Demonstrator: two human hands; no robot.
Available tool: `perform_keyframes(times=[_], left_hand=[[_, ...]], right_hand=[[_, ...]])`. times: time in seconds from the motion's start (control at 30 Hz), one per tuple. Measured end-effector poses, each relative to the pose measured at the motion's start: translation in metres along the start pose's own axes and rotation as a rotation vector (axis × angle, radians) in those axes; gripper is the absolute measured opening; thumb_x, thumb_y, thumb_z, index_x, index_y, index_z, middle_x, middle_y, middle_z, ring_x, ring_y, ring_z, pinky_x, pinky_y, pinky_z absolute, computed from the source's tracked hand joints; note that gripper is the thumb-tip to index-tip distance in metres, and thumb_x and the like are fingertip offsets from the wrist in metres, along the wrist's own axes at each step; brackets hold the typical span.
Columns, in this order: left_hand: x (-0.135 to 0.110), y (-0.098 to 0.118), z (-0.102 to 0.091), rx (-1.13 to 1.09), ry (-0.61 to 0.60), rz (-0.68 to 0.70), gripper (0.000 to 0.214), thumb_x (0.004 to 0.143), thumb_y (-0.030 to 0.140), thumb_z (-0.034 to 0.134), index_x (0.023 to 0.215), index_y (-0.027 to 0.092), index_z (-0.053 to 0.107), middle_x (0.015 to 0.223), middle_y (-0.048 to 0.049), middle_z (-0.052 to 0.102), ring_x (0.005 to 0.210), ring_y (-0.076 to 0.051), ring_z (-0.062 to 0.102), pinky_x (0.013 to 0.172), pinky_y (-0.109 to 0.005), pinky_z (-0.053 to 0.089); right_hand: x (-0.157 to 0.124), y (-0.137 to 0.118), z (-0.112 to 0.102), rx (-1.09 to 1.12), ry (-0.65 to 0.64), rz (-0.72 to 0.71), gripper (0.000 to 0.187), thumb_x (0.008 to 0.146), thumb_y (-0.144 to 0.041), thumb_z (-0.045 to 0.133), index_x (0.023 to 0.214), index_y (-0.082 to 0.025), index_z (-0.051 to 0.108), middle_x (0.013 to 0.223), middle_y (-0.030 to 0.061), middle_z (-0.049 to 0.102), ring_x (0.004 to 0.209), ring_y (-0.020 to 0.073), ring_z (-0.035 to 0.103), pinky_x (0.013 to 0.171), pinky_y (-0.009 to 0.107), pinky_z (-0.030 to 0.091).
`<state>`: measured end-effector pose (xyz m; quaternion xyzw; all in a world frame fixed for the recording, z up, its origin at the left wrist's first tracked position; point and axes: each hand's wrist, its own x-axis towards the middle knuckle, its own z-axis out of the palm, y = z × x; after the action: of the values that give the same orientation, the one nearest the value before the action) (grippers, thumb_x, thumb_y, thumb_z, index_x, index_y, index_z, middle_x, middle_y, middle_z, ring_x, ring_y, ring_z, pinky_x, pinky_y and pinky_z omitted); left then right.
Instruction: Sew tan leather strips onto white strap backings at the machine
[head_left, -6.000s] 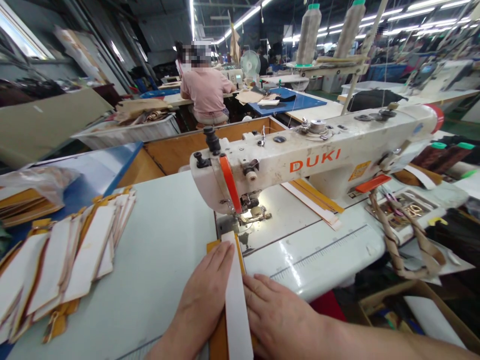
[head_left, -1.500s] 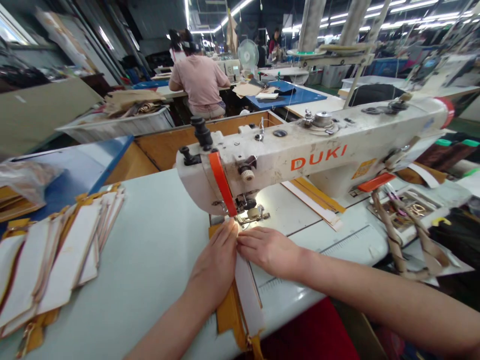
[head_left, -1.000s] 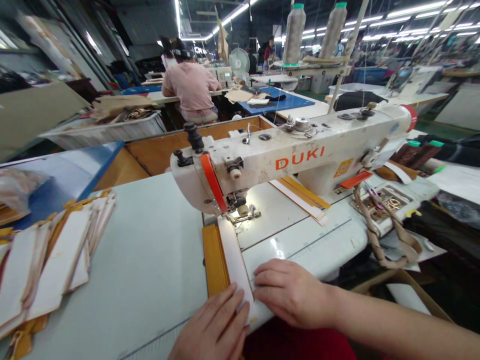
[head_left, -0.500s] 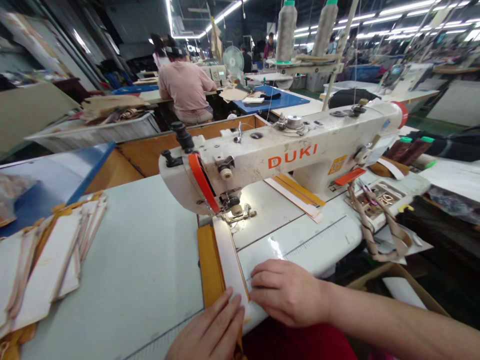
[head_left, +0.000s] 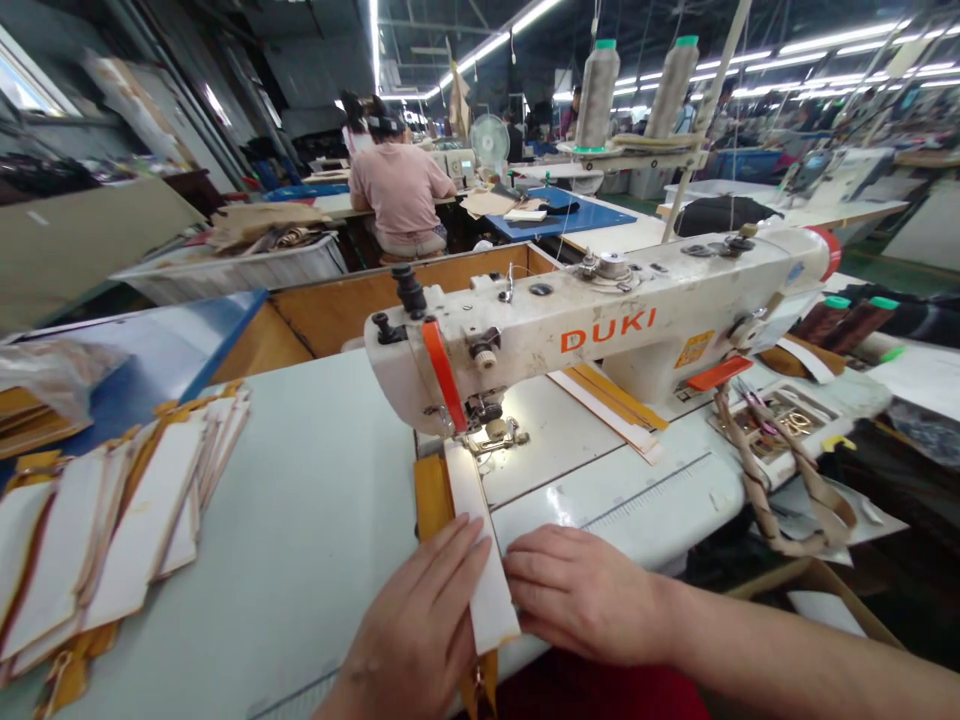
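Observation:
A white strip [head_left: 491, 595] with a mustard edge runs from under the presser foot [head_left: 496, 432] of a sewing machine [head_left: 525, 330] toward the table's front edge. Mustard zipper tape [head_left: 433, 495] lies along its left side, and a mustard end with a metal zipper pull [head_left: 480, 680] hangs below it. My left hand [head_left: 420, 610] is open, fingers stretched flat over the tape and strip. My right hand [head_left: 577, 590] is closed, its bent fingers together at the strip's right edge; its thumb is hidden.
At left lies a pile of white and mustard zipper strips [head_left: 142, 520]. Another strip [head_left: 607, 410] rests behind the needle area. On the right sit a parts tray [head_left: 787, 420] and a beige strap [head_left: 765, 530]. A person in pink [head_left: 401, 190] sits farther back.
The white strip's near end now shows on the table edge, with the zipper pull below it. My left hand has moved forward along the strip. The camera view has shifted a little left.

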<state>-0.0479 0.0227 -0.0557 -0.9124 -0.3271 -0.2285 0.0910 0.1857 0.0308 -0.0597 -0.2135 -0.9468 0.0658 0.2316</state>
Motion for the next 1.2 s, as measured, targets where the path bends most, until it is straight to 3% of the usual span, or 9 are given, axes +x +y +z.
perform_keyframes(times=[0.2,0.27,0.4,0.5,0.7,0.83,1.03,1.2], left_hand=[[0.031,-0.042,0.023,0.09,-0.147,-0.106,0.041,0.085,0.012,0.037,0.12,0.003,0.055,0.123,-0.023,0.06,0.116,-0.029,0.057,0.095,-0.044,0.051],[0.033,-0.047,0.027,0.085,-0.159,-0.134,0.043,0.084,0.01,0.036,0.124,0.004,0.052,0.127,-0.0218,0.058,0.12,-0.028,0.054,0.096,-0.044,0.05],[0.032,-0.046,0.029,0.071,-0.179,-0.165,0.049,0.082,0.008,0.035,0.13,0.009,0.046,0.13,-0.0188,0.056,0.124,-0.026,0.051,0.099,-0.044,0.048],[0.032,-0.045,0.029,0.066,-0.195,-0.163,0.049,0.081,0.01,0.037,0.13,0.009,0.045,0.13,-0.0187,0.055,0.124,-0.027,0.05,0.099,-0.045,0.047],[0.034,-0.047,0.028,0.099,-0.207,-0.123,0.048,0.081,0.012,0.039,0.128,0.008,0.048,0.126,-0.0189,0.058,0.121,-0.028,0.052,0.098,-0.043,0.047],[0.026,-0.038,0.025,0.13,-0.2,-0.069,0.044,0.081,0.011,0.038,0.121,0.003,0.052,0.122,-0.0212,0.06,0.119,-0.029,0.054,0.097,-0.042,0.049],[0.01,-0.027,0.023,0.245,-0.192,0.001,0.044,0.083,0.008,0.033,0.121,-0.001,0.052,0.123,-0.0244,0.06,0.116,-0.029,0.057,0.092,-0.04,0.052],[0.005,-0.031,0.027,0.286,-0.167,-0.003,0.046,0.085,0.009,0.031,0.127,0.003,0.049,0.126,-0.0213,0.06,0.117,-0.027,0.057,0.092,-0.038,0.053]], right_hand=[[0.015,0.007,-0.004,-0.145,-0.039,-0.181,0.019,0.095,-0.02,0.046,0.088,-0.013,0.062,0.101,0.0098,0.067,0.102,0.0199,0.058,0.094,0.034,0.045],[0.016,0.008,-0.003,-0.15,-0.014,-0.247,0.022,0.094,-0.016,0.044,0.082,-0.014,0.062,0.097,0.0091,0.067,0.096,0.0192,0.06,0.093,0.033,0.044],[0.015,0.013,0.002,-0.151,0.039,-0.316,0.019,0.094,-0.019,0.044,0.09,-0.014,0.062,0.104,0.0096,0.066,0.099,0.0195,0.059,0.096,0.034,0.043],[0.02,0.017,0.005,-0.173,-0.009,-0.269,0.019,0.095,-0.019,0.045,0.087,-0.016,0.061,0.103,0.009,0.066,0.099,0.0194,0.058,0.095,0.036,0.043],[0.04,0.019,0.015,-0.211,-0.075,-0.034,0.013,0.092,-0.019,0.052,0.087,-0.013,0.062,0.099,0.0093,0.066,0.094,0.0221,0.057,0.087,0.036,0.047],[0.038,0.004,0.016,-0.165,-0.099,-0.032,0.01,0.089,-0.017,0.054,0.085,-0.012,0.062,0.092,0.0091,0.065,0.088,0.0224,0.056,0.084,0.037,0.046],[0.028,-0.016,0.015,-0.122,-0.088,-0.008,0.013,0.088,-0.021,0.055,0.09,-0.011,0.062,0.098,0.0108,0.064,0.092,0.025,0.054,0.084,0.037,0.046],[0.03,-0.016,0.015,-0.102,-0.066,0.002,0.013,0.088,-0.024,0.055,0.089,-0.012,0.062,0.092,0.0082,0.063,0.086,0.0236,0.053,0.083,0.037,0.046]])
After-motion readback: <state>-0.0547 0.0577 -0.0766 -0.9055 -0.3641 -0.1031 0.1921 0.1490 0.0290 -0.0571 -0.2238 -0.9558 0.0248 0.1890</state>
